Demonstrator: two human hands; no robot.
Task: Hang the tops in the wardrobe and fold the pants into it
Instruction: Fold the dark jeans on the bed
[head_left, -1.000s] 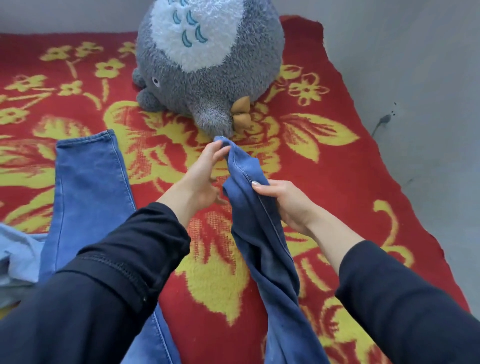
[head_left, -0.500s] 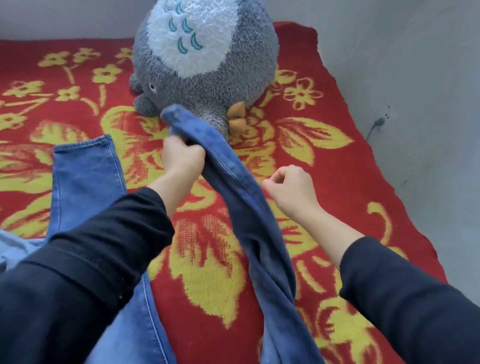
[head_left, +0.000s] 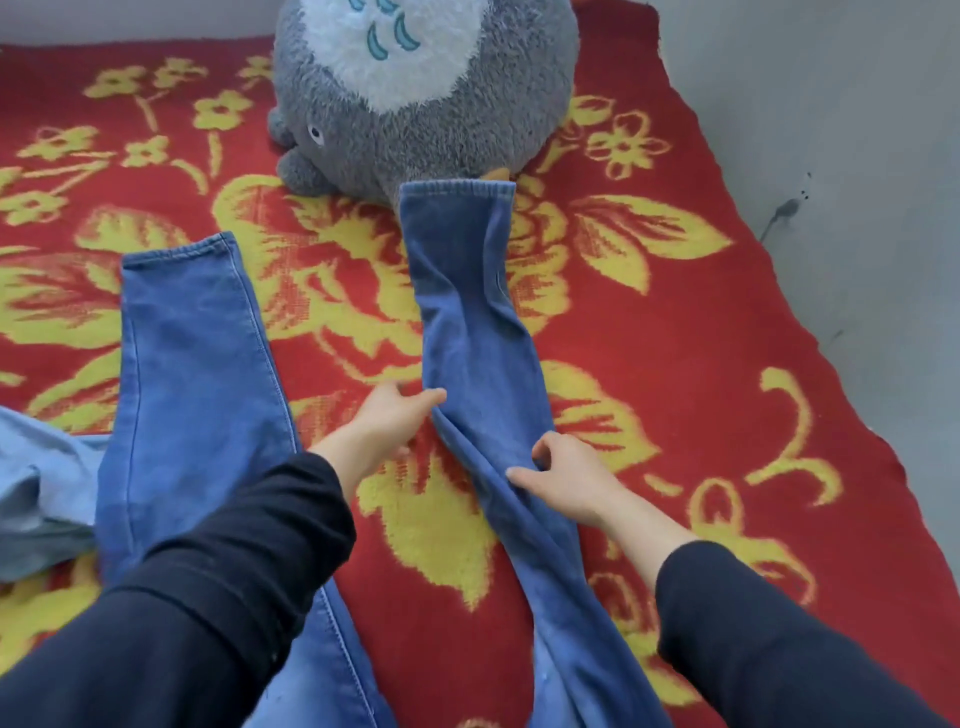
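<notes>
Pants (head_left: 478, 322), blue denim, spread flat on a red blanket (head_left: 675, 364) with yellow flowers, legs apart in a V running away from the person toward the grey plush toy (head_left: 415, 104). One leg's hem touches the toy's lower edge; this leg is creased and twisted lower down. The other leg lies flat, well to the toy's left, hem short of it. Light-blue garment (head_left: 41, 493) is bunched farther left of the toy, at the frame edge, touching that flat leg. Both hands are nearer the person than the toy, dark sleeves. Left hand (head_left: 392, 418): fingers loose and spread, thumb touching the creased leg's left edge, gripping nothing. Right hand (head_left: 569, 480): on the same leg, thumb flat on the denim, fingers curled at its right edge; cannot tell if it pinches cloth.
</notes>
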